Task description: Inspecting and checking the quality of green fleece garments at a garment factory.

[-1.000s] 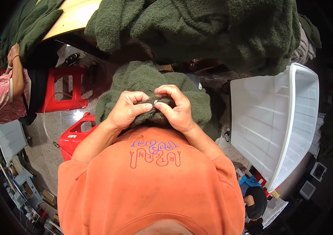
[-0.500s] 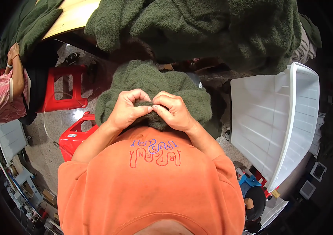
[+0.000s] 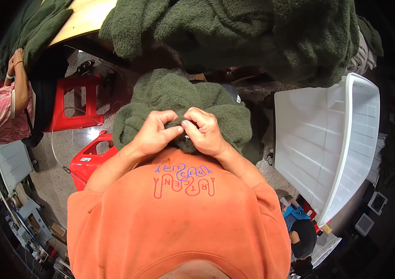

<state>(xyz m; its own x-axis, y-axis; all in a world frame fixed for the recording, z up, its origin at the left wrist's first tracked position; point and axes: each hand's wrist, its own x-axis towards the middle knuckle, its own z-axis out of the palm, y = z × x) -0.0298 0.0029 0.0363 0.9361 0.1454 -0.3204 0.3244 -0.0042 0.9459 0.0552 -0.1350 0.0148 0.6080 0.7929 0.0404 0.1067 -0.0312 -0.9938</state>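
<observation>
A bundle of dark green fuzzy fabric (image 3: pixel 174 90) lies heaped on my lap, just in front of my orange shirt. My left hand (image 3: pixel 156 132) pinches a fold of it between thumb and forefinger. Close beside it, my right hand (image 3: pixel 204 132) grips the same fold, with the fingers curled and the thumb pressed on the cloth. The thumb tips almost meet. A tiny shiny bit shows below my right thumb, too small to name. The curled fingers hide most of the gripped edge.
More green fabric (image 3: pixel 244 37) drapes over a wooden table (image 3: pixel 88 21) ahead. A large white plastic bin (image 3: pixel 318 144) stands at the right. Red stools (image 3: pixel 90 160) are at the left, where another person (image 3: pixel 9 111) handles green cloth. A cable runs along the floor there.
Both hands have shifted slightly, and the fold between them has turned, so less of it stands up between the thumbs. The small shiny bit has come into sight below my right thumb.
</observation>
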